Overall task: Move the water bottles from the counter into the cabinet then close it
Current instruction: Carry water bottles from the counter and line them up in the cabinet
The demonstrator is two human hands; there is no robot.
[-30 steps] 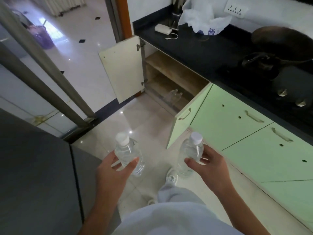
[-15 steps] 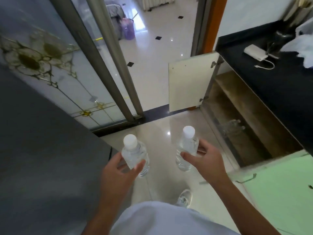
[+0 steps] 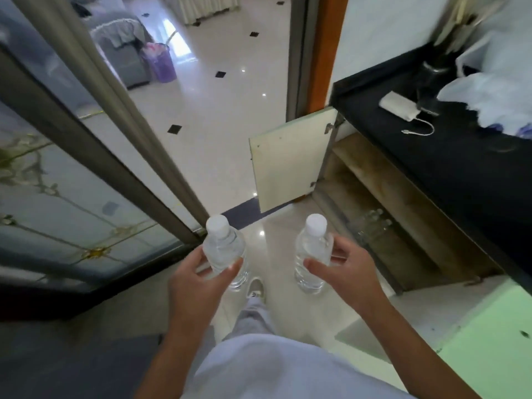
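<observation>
- Beside a black kitchen counter [image 3: 460, 168], a person is standing with a clear water bottle in each hand. Both bottles are upright, white caps up, at the middle of the view above the glossy tiled floor.
- The left hand [image 3: 198, 276] is wrapping thumb and fingers around the left bottle [image 3: 223, 249], and the right hand [image 3: 342, 266] is grasping the right bottle [image 3: 312, 249] the same way. The bottles are near each other but not touching.
- At 3 o'clock from the hands, the cabinet [image 3: 403, 203] is gaping open, its cream door [image 3: 288, 159] swinging out toward 12 o'clock and a green door [image 3: 460, 341] jutting out at 5 o'clock.
- Blurred clear shapes, seemingly stored bottles [image 3: 371, 226], are sitting on the cabinet's bottom shelf.
- By the look of it, the carry is nearing its end; placing the pair and closing the doors are not yet done.
- Trouble could be waiting in three places. The right arm could be catching the green door's edge on a low reach. Incoming bottles could be toppling those already inside. A smooth, round bottle could be slipping from a one-handed hold while the person is bending down.
</observation>
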